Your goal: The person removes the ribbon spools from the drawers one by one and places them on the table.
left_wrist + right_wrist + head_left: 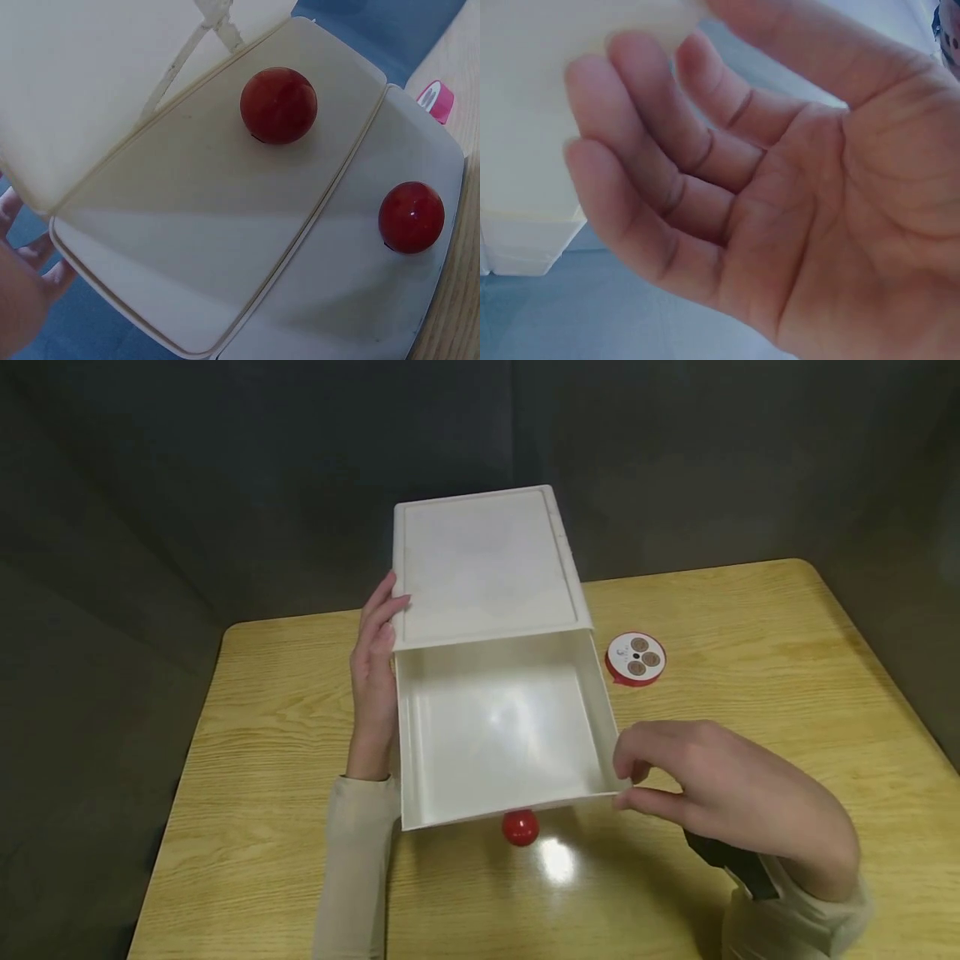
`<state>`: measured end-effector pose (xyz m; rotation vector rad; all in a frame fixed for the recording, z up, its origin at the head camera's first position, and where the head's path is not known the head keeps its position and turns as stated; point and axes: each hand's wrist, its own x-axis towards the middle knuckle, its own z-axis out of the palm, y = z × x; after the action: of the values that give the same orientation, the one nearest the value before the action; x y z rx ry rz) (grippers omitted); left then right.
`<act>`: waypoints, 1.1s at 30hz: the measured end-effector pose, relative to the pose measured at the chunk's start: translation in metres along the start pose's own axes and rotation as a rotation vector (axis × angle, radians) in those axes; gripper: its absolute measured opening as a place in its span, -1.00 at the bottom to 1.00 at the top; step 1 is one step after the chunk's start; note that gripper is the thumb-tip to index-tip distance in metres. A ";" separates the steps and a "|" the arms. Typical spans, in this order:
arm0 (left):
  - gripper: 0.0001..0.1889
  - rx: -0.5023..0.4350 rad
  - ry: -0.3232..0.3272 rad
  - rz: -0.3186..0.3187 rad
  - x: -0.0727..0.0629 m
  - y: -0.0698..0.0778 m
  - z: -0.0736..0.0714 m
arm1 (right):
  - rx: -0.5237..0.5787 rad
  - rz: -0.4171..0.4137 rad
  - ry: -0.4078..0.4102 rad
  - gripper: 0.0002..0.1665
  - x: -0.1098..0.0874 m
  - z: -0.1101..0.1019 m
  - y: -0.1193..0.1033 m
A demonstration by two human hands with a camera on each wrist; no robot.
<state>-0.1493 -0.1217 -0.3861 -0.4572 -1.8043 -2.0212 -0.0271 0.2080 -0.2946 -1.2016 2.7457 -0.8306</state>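
A white drawer unit [487,568] stands on the table, its top drawer [502,727] pulled out and bare inside. My left hand [375,652] rests along the unit's left side, with fingertips reaching over the top edge. At the drawer's front right corner, my right hand [712,777] pinches the rim between thumb and fingers. The right wrist view shows that hand's fingers [630,150] curled beside the white plastic. In the left wrist view, two closed white drawer fronts each carry a round red knob [279,105]; a red knob [521,828] also shows below the open drawer's front edge.
A round red-edged disc with a white face [636,658] and brown circles lies right of the unit. The wooden table [270,718] has its back edge near dark curtains [300,460], which also hang at both sides.
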 end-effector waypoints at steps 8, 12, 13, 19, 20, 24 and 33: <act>-0.61 0.000 -0.007 -0.001 -0.001 0.001 -0.002 | 0.072 0.119 0.147 -0.61 0.019 -0.001 0.004; -0.61 0.003 -0.007 -0.017 -0.001 0.001 -0.002 | 0.097 0.136 0.266 -0.60 0.031 0.003 0.011; -0.61 0.012 -0.005 -0.021 -0.001 0.001 -0.002 | 0.105 0.142 0.288 -0.60 0.034 0.004 0.013; -0.58 0.048 0.004 -0.033 -0.001 0.002 0.000 | 0.127 0.157 0.388 -0.64 0.044 0.006 0.023; -0.57 0.050 0.004 -0.030 -0.001 0.003 0.001 | 0.120 0.164 0.405 -0.64 0.045 0.007 0.024; -0.55 0.064 0.003 -0.027 -0.002 0.003 0.002 | 0.085 0.214 0.472 -0.63 0.051 0.012 0.029; -0.54 0.088 -0.004 -0.017 -0.002 0.005 0.004 | 0.128 0.296 0.622 -0.50 0.067 0.026 0.043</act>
<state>-0.1451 -0.1183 -0.3823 -0.4214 -1.8970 -1.9442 -0.0964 0.1737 -0.3260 -0.5479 3.1369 -1.5154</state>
